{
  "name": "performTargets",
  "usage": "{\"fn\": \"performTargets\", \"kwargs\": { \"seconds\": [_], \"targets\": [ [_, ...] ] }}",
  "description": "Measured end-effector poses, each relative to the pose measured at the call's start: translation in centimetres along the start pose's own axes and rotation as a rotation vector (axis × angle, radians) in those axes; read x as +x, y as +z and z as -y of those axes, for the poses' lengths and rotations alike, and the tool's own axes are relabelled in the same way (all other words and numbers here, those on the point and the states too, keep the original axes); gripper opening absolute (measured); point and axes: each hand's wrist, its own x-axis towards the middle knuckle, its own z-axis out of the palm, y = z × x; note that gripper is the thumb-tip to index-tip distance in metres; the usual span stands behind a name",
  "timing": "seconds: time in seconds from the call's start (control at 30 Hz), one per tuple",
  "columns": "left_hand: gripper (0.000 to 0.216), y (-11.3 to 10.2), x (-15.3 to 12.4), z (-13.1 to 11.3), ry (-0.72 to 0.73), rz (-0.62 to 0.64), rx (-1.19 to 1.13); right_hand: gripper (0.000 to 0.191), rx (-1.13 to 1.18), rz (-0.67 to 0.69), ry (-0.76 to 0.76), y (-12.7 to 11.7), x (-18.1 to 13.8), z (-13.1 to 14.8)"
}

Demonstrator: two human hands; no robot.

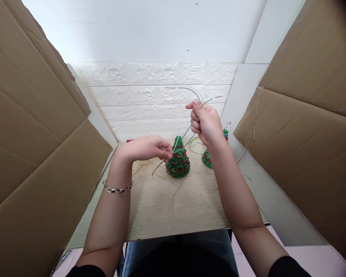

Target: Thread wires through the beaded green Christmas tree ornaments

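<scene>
My left hand is closed in a pinch on thin green and white wires, with a short green end sticking out below it. Higher up and to the right, my right hand grips the same wires, which run slanting between the two hands. From its top, a pale length curves to the left and a green end points right. Behind the wires stands a small green Christmas tree wound with red garland. A second small tree is partly hidden behind my right forearm.
Loose white and yellow wires lie on the wooden table. Tall cardboard panels wall in the left side, with another cardboard panel on the right. A white brick-patterned wall rises behind the table.
</scene>
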Motion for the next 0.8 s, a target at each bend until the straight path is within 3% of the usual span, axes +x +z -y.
{"fn": "performTargets", "kwargs": {
  "seconds": [0.13, 0.27, 0.47, 0.57, 0.8],
  "targets": [
    [0.027, 0.0, 0.0, -0.2, 0.030, -0.013, 0.010, 0.042, -0.070, 0.200, 0.081, -1.3, -0.4, 0.9],
    [0.044, -0.3, -0.3, -0.3, 0.196, -0.247, -0.113, 0.044, -0.253, 0.566, 0.200, -2.1, -1.4, 1.8],
    [0.044, 0.0, -0.2, -0.5, 0.302, -0.113, -0.326, 0.043, -0.511, 0.932, 0.262, -2.6, -2.1, 2.5],
    [0.048, 0.3, 0.2, -0.4, 0.327, -0.178, -0.452, 0.041, -0.580, 1.011, 0.249, -2.3, -2.2, 2.6],
    [0.026, 0.3, 0.2, 0.1, 0.330, -0.290, -0.615, 0.033, -0.676, 1.067, 0.271, -1.8, -2.4, 2.6]
  ]
}}
